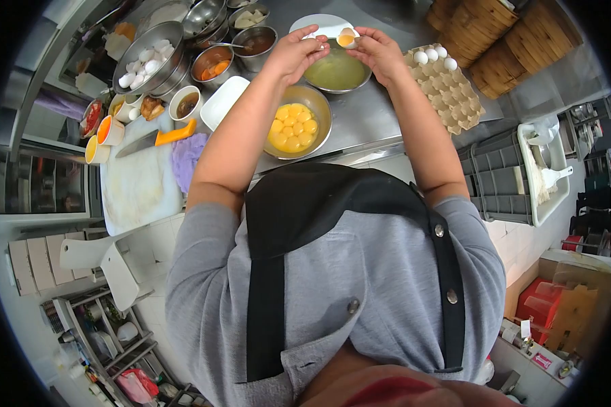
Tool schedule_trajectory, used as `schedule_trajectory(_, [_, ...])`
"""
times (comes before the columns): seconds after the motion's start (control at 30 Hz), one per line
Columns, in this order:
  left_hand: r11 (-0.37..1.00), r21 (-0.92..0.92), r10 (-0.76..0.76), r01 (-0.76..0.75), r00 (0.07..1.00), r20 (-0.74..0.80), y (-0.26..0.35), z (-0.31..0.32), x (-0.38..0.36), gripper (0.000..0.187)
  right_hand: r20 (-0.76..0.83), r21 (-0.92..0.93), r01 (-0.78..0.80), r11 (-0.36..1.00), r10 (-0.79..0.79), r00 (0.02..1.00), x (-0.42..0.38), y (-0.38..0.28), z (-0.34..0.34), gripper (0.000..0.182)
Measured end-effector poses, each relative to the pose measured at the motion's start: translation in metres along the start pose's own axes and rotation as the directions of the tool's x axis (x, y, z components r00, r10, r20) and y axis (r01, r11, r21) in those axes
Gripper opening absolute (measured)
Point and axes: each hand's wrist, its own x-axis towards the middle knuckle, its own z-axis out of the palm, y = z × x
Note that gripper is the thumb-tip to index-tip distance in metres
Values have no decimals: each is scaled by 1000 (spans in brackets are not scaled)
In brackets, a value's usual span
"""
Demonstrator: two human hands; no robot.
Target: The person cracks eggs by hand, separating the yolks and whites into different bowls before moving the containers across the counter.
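Note:
My right hand (380, 55) pinches an eggshell half (346, 43) with an orange yolk (346, 39) sitting in it. Facing it, my left hand (293, 57) has its fingers closed on a white piece of eggshell (317, 42), partly hidden by the fingers. Both hands are raised above a metal bowl (337, 87) of cloudy, yellowish egg white. Nearer my body, a second metal bowl (327, 122) contains several whole yolks (293, 127). To the right lies a cardboard egg tray (448, 95), with several white eggs (431, 54) at its far end.
Left on the counter stand a bowl of eggshells (146, 66), a white tray (224, 102) and a cutting board (136, 183) with an orange-handled knife (173, 133). A white plate (319, 23) lies behind my hands. Bamboo steamers (478, 30) are stacked far right.

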Motion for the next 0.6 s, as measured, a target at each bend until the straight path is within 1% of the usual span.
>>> schedule_trajectory(0.07, [1000, -23, 1, -2, 1000, -25, 4, 2, -4, 55, 19, 11, -4, 1000, 4, 1000, -2, 1, 2, 32])
schedule_trajectory(0.13, [997, -75, 9, -8, 1000, 17, 10, 3, -12, 53, 58, 7, 16, 1000, -17, 998, -10, -3, 7, 32])
schedule_trajectory(0.17, [997, -79, 8, -9, 1000, -8, 14, 1, -19, 53, 74, 11, -4, 1000, 3, 997, -15, -5, 11, 32])
schedule_trajectory(0.23, [999, -32, 34, -32, 996, 84, 22, 0, -34, 57, 141, -53, 38, 998, -30, 989, -28, -11, 20, 32])
schedule_trajectory(0.27, [999, 45, 23, -27, 997, 78, 25, 0, -46, 60, 150, -91, 20, 996, -6, 989, -35, -12, 26, 32])
schedule_trajectory(0.3, [999, 46, 20, -23, 997, 68, 24, -4, -57, 60, 155, -87, 12, 996, 1, 988, -42, -8, 30, 32])
schedule_trajectory(0.33, [967, 253, 5, -20, 998, 58, 22, -11, -67, 59, 244, -217, 66, 974, -11, 970, -48, -1, 33, 32])
schedule_trajectory(0.37, [894, 448, -10, -13, 999, 48, 19, -18, -79, 59, 331, -338, 131, 932, -12, 944, -55, 6, 36, 32])
schedule_trajectory(0.4, [830, 556, -57, 34, 998, 23, 16, -25, -91, 62, 401, -471, 268, 840, -66, 914, -64, 12, 46, 32])
schedule_trajectory(0.43, [831, 555, -61, 38, 998, 23, 11, -34, -99, 62, 439, -617, 343, 708, -52, 897, -78, 12, 53, 28])
schedule_trajectory(0.47, [789, 609, -103, 83, 995, -3, 4, -43, -107, 61, 575, -691, 570, 445, -139, 806, -80, 16, 53, 29])
schedule_trajectory(0.5, [741, 660, -140, 125, 990, -31, 0, -49, -113, 61, 713, -669, 732, 128, -168, 681, -81, 19, 52, 30])
schedule_trajectory(0.53, [742, 658, -143, 128, 989, -31, -2, -51, -119, 61, 712, -670, 731, 130, -166, 682, -81, 19, 53, 30])
schedule_trajectory(0.57, [858, 487, -154, 164, 986, -60, -4, -52, -126, 60, 700, -662, 730, 170, -209, 683, -80, 18, 54, 30])
schedule_trajectory(0.6, [937, 295, -170, 188, 982, -87, -6, -54, -131, 59, 685, -651, 730, 208, -252, 683, -78, 16, 56, 30])
